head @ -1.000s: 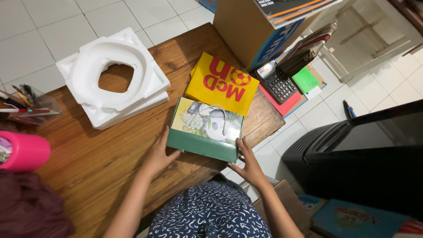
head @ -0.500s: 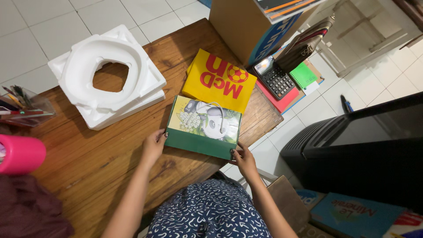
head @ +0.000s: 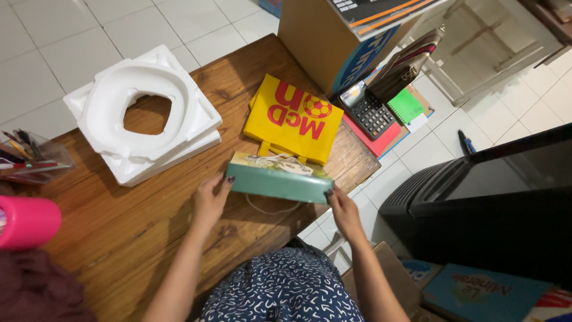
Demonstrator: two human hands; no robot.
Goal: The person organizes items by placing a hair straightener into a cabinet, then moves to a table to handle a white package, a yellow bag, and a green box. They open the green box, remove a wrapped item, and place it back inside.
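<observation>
A flat green box [head: 280, 183] with a pictured lid is tilted up on the wooden table [head: 119, 238], its near green edge facing me. My left hand [head: 211, 200] grips its left end and my right hand [head: 342, 209] grips its right end. A thin white cord [head: 268, 210] hangs under the box onto the table. Just beyond the box lies a yellow cloth bag [head: 295, 119] with red print.
White foam packing [head: 143, 113] with a round hole lies at the far left. A cardboard box [head: 333, 42], calculator [head: 366, 110], green notebook [head: 405, 106], pen holder [head: 30, 158] and pink cylinder [head: 27, 222] ring the table. A black appliance [head: 494, 209] stands on the right.
The green box lay flat with its pictured lid up; both hands have now tipped its near edge up off the table, so the lid faces away.
</observation>
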